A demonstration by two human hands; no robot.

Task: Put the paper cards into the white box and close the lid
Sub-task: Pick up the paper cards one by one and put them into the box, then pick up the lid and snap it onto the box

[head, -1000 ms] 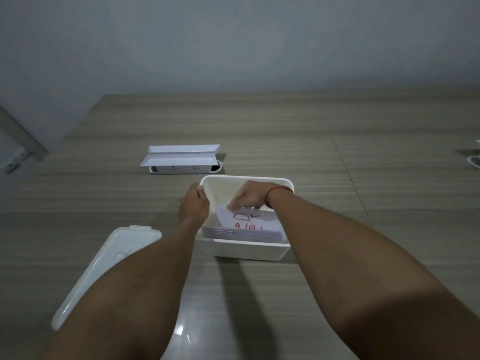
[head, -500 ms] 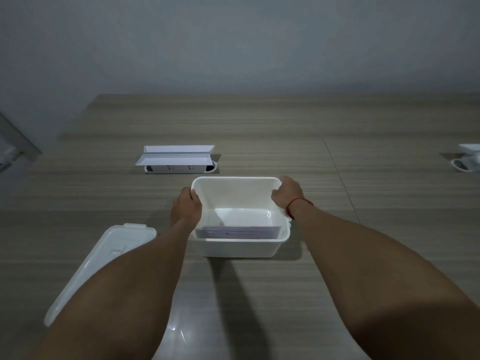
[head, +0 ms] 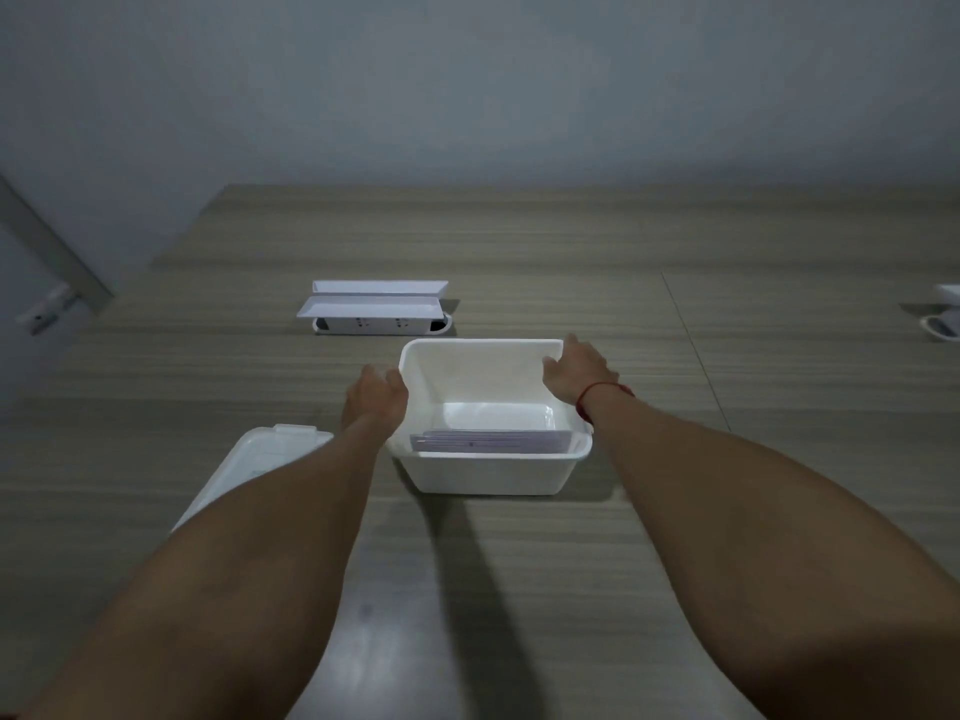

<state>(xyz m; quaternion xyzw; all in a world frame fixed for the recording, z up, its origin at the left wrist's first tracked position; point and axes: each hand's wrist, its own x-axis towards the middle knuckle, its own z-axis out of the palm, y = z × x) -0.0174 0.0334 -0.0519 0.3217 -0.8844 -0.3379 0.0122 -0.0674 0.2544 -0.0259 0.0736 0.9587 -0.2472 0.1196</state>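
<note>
Head view: nearest, the lid [head: 249,467] lies off the box, left of the left hand [head: 375,401]. Paper cards [head: 491,441] stand inside the white box [head: 488,472], between both hands; left hand and right hand [head: 579,371] grasp its side rims. Beyond sits a socket strip [head: 376,310].

The wooden table [head: 519,241] bears the white box [head: 488,472], its lid [head: 260,459] (off) and a socket unit [head: 379,309].

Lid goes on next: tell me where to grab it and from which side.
Take the lid by its long outer edge with the left hand, coming from the left. It lies flat on the table, partly under that forearm, tab end away from you.
</note>
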